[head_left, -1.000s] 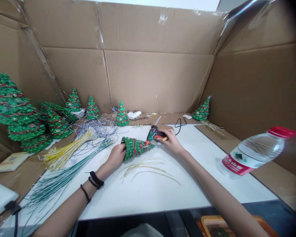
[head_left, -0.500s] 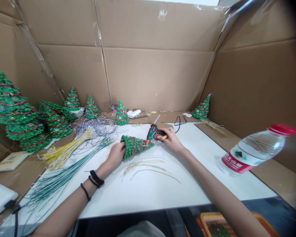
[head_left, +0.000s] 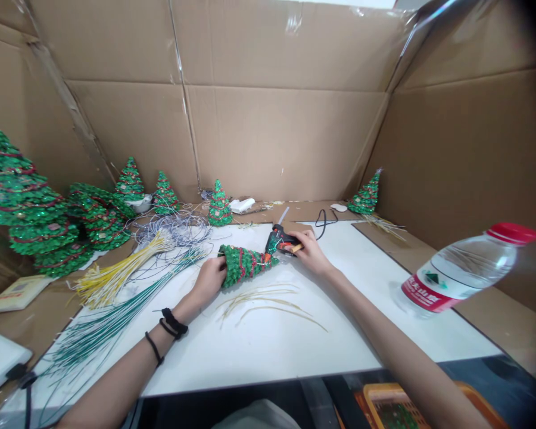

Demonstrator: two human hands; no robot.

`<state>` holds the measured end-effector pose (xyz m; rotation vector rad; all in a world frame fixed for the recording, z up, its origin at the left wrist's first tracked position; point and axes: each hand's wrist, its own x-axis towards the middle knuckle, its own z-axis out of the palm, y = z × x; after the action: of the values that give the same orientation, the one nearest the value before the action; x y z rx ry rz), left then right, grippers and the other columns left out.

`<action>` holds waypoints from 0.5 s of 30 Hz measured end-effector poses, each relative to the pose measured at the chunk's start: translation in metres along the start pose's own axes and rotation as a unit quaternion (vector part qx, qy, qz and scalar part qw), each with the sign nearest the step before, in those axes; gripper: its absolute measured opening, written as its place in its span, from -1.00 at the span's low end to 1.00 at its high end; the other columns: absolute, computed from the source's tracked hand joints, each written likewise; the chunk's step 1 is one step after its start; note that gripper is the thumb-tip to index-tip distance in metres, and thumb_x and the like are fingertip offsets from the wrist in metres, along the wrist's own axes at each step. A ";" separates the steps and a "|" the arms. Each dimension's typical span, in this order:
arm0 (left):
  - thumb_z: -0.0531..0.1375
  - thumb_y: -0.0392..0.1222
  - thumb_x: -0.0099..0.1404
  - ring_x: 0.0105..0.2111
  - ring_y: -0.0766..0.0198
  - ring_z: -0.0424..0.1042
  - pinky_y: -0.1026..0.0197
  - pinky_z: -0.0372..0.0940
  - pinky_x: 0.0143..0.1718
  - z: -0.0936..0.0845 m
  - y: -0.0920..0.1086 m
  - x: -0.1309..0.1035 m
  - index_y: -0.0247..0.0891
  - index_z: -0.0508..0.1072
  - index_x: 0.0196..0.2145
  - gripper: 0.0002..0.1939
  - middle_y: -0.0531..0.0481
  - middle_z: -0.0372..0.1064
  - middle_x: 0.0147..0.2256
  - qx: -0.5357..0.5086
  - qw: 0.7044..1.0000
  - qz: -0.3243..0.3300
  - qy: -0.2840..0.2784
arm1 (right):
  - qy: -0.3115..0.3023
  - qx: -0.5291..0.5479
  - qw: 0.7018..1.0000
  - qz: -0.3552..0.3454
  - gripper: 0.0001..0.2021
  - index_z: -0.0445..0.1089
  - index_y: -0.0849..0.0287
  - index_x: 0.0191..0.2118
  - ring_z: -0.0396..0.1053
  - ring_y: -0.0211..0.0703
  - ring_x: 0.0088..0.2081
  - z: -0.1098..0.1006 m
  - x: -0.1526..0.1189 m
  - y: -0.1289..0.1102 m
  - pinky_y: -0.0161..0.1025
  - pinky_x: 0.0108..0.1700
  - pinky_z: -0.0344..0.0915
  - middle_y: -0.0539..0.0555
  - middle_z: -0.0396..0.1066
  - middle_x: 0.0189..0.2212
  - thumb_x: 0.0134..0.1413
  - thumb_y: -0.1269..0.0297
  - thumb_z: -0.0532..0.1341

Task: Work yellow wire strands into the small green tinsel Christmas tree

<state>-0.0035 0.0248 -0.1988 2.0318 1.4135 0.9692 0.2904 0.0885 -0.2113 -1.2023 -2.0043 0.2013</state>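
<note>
My left hand [head_left: 211,277] grips the base of a small green tree [head_left: 243,265] with red garland, which lies on its side above the white board [head_left: 317,351]. In my right hand [head_left: 307,250] is a black glue gun [head_left: 275,239], its orange nozzle touching or very near the tree close to its tip. A glue stick rises from the back of the gun. Below the tree, several loose pale yellow strands [head_left: 268,302] lie on the board.
Yellow [head_left: 120,271] and green wire bundles [head_left: 125,316] lie left, beside tangled purple wire [head_left: 174,229]. Decorated trees stand at the left [head_left: 31,208], back [head_left: 220,204] and right [head_left: 367,193]. A water bottle [head_left: 467,271] is at right; an orange basket [head_left: 379,390] sits below the board's edge.
</note>
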 end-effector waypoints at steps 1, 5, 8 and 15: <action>0.05 -0.30 0.11 -0.42 0.19 0.37 0.25 0.24 -0.32 0.000 0.000 0.000 -0.34 0.52 -0.46 -0.77 -0.04 0.49 -0.45 -0.003 1.000 0.002 0.002 | 0.002 0.000 1.000 -0.002 -0.65 0.34 0.20 -0.03 0.17 0.00 -0.18 0.000 0.000 0.000 -0.09 -0.06 0.21 0.16 0.29 -0.28 0.05 0.23 0.13; 0.05 -0.30 0.09 -0.44 0.20 0.36 0.26 0.23 -0.35 0.001 0.001 0.000 -0.36 0.51 -0.48 -0.77 -0.03 0.47 -0.50 -0.006 1.000 -0.005 0.006 | 0.005 -0.002 1.000 -0.007 -0.66 0.33 0.18 -0.03 0.17 -0.02 -0.17 0.000 0.000 0.002 -0.10 -0.06 0.20 0.14 0.29 -0.28 0.06 0.24 0.12; 0.05 -0.31 0.08 -0.45 0.21 0.35 0.26 0.23 -0.35 0.001 0.001 0.001 -0.36 0.51 -0.50 -0.77 -0.02 0.46 -0.51 -0.005 1.000 -0.014 0.008 | 0.002 -0.005 1.000 -0.006 -0.66 0.33 0.17 -0.02 0.18 -0.02 -0.17 0.000 0.000 0.002 -0.10 -0.07 0.21 0.14 0.29 -0.27 0.06 0.24 0.11; 0.06 -0.28 0.08 -0.42 0.20 0.36 0.26 0.24 -0.35 0.001 0.000 0.001 -0.35 0.53 -0.48 -0.76 -0.02 0.47 -0.49 -0.013 1.000 -0.014 0.006 | -0.005 -0.029 0.999 -0.023 -0.64 0.32 0.16 -0.01 0.18 0.01 -0.17 -0.005 0.000 -0.001 -0.07 -0.07 0.19 0.16 0.34 -0.23 0.04 0.34 0.08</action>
<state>-0.0027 0.0258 -0.1994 1.9859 1.4240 0.9839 0.2929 0.0873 -0.2075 -1.1926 -2.0559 0.1280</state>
